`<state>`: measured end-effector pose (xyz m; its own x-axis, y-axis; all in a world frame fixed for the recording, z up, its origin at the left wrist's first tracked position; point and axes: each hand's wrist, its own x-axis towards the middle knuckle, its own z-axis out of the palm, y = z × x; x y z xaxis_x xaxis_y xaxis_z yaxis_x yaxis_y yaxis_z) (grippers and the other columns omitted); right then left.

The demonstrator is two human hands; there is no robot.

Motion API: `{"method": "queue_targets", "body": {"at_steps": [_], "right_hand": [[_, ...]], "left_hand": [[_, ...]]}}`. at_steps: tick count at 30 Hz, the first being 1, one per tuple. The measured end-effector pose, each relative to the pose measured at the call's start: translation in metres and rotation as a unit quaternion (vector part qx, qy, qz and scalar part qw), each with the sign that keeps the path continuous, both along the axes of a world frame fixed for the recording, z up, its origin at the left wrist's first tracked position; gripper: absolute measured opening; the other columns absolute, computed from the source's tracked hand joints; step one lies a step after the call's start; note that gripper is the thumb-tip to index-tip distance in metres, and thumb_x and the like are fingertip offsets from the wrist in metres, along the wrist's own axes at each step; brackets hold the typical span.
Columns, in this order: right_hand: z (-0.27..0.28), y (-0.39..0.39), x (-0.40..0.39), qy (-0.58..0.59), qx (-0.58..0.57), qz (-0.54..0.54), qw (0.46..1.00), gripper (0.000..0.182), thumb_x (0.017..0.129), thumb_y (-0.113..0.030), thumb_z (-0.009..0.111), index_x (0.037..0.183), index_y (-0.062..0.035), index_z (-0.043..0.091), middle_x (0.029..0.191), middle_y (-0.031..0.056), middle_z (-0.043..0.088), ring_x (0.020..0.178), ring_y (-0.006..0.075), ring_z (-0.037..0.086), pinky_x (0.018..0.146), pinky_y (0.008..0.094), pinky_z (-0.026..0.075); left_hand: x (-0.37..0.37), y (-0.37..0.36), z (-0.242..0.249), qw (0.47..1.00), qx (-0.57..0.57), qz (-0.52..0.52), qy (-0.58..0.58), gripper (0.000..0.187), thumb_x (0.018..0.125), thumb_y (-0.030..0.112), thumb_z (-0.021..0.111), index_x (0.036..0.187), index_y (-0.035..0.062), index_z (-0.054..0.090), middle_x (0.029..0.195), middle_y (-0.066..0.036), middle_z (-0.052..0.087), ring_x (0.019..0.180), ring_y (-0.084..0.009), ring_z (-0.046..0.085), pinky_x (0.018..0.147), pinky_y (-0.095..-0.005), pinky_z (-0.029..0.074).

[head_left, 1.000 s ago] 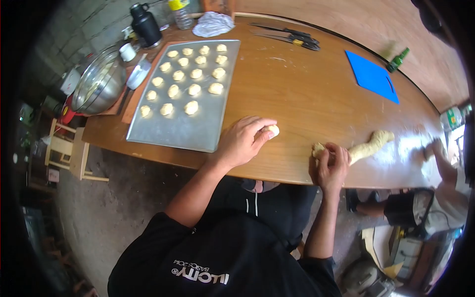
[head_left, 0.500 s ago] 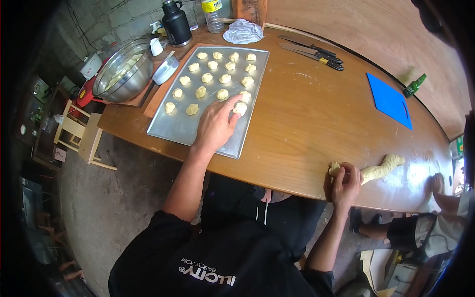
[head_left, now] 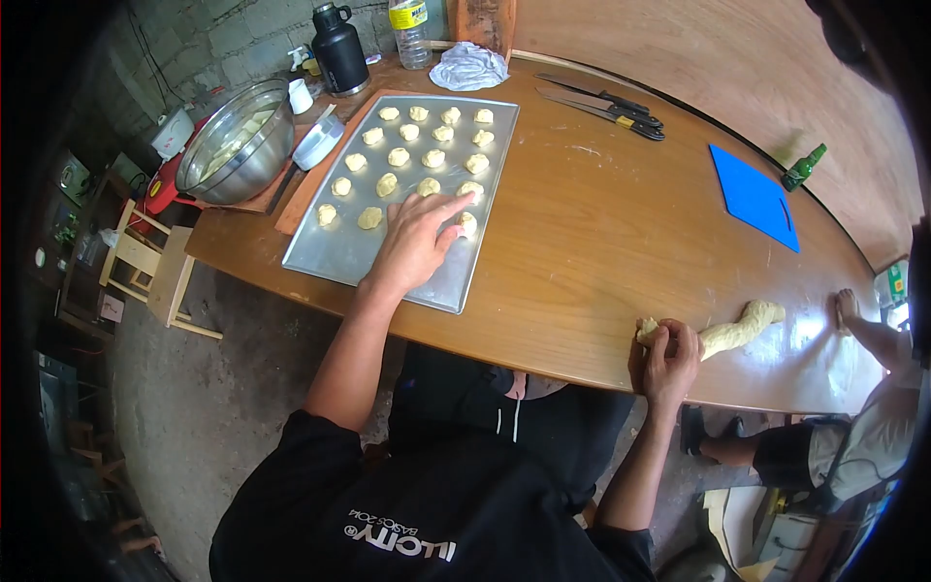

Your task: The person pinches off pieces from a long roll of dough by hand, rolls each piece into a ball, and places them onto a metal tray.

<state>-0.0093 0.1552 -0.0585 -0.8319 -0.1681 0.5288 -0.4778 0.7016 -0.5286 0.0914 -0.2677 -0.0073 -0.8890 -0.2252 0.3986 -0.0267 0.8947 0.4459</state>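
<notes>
My left hand (head_left: 417,242) is over the lower right of the metal tray (head_left: 320,257), its fingers apart. A dough ball (head_left: 467,225) lies on the tray just beyond my thumb, and another sits by the index fingertip. Several more pale dough balls stand in rows on the tray. At the table's front edge, my right hand (head_left: 671,361) is closed round the near end of a long dough roll (head_left: 739,332). A torn end of the dough shows past its fingertips.
A steel bowl (head_left: 236,145) stands left of the tray, near a black flask (head_left: 339,50). Knives (head_left: 616,109), a blue cutting board (head_left: 754,197) and a green bottle (head_left: 803,167) lie toward the back. At the right edge is another person's hand (head_left: 847,310).
My left hand has let go of the dough ball, which now rests on the tray, and has drawn back slightly. The other person's hand has shifted on the table.
</notes>
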Motion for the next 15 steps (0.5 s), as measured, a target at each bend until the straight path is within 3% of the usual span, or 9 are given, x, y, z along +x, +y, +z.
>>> {"method": "queue_targets", "body": {"at_steps": [2, 4, 8, 10, 13, 15], "right_hand": [[0.0, 0.0, 0.0, -0.002, 0.001, 0.004, 1.0, 0.011, 0.101, -0.013, 0.069, 0.102, -0.0032, 0.073, 0.099, 0.0144, 0.074, 0.103, 0.0384, 0.067, 0.103, 0.0494, 0.048], [0.001, 0.0, 0.001, -0.012, -0.005, 0.001, 1.0, 0.01, 0.101, -0.013, 0.069, 0.102, -0.0033, 0.072, 0.099, 0.0146, 0.074, 0.103, 0.0384, 0.067, 0.103, 0.0495, 0.048], [-0.001, 0.001, 0.0, -0.015, -0.009, -0.004, 1.0, 0.01, 0.1, -0.013, 0.069, 0.101, -0.0034, 0.072, 0.099, 0.0147, 0.073, 0.104, 0.0385, 0.067, 0.104, 0.0494, 0.048], [0.0, 0.0, 0.001, -0.018, -0.009, 0.001, 1.0, 0.009, 0.099, -0.012, 0.07, 0.1, -0.0036, 0.072, 0.099, 0.0148, 0.073, 0.104, 0.0386, 0.067, 0.105, 0.0493, 0.047], [0.002, 0.002, 0.0, -0.005, 0.025, 0.024, 0.999, 0.013, 0.098, -0.013, 0.071, 0.106, -0.004, 0.072, 0.101, 0.0154, 0.073, 0.104, 0.0384, 0.067, 0.108, 0.0491, 0.047], [0.012, 0.005, 0.003, -0.031, 0.022, 0.055, 0.998, 0.018, 0.097, -0.015, 0.073, 0.111, -0.0042, 0.072, 0.107, 0.0161, 0.073, 0.109, 0.039, 0.066, 0.109, 0.0504, 0.046]], "left_hand": [[-0.003, -0.003, -0.003, 0.998, -0.062, -0.001, 0.032, 0.038, 0.101, 0.015, 0.076, 0.139, 0.0186, 0.076, 0.126, -0.004, 0.078, 0.116, -0.0271, 0.066, 0.112, -0.0445, 0.04], [-0.008, -0.004, 0.001, 0.999, -0.027, -0.006, -0.028, 0.033, 0.101, 0.013, 0.075, 0.133, 0.0167, 0.077, 0.119, -0.006, 0.08, 0.111, -0.0271, 0.068, 0.112, -0.0443, 0.038], [-0.008, -0.002, 0.011, 0.997, 0.023, 0.015, -0.072, 0.025, 0.103, 0.012, 0.074, 0.128, 0.0111, 0.077, 0.122, -0.01, 0.08, 0.115, -0.0264, 0.07, 0.112, -0.0441, 0.043], [-0.004, -0.01, 0.003, 0.99, 0.141, -0.008, 0.008, 0.019, 0.103, 0.015, 0.074, 0.121, 0.0112, 0.077, 0.123, -0.006, 0.081, 0.115, -0.0287, 0.07, 0.106, -0.0442, 0.043], [0.017, -0.002, 0.016, 0.985, 0.126, 0.042, 0.109, 0.018, 0.105, 0.014, 0.072, 0.121, 0.0075, 0.075, 0.129, -0.011, 0.08, 0.118, -0.03, 0.07, 0.105, -0.0448, 0.048], [0.027, 0.016, 0.022, 0.981, 0.111, 0.047, 0.15, 0.016, 0.105, 0.013, 0.071, 0.119, 0.0044, 0.075, 0.124, -0.014, 0.079, 0.114, -0.0314, 0.072, 0.102, -0.0438, 0.053]]}}
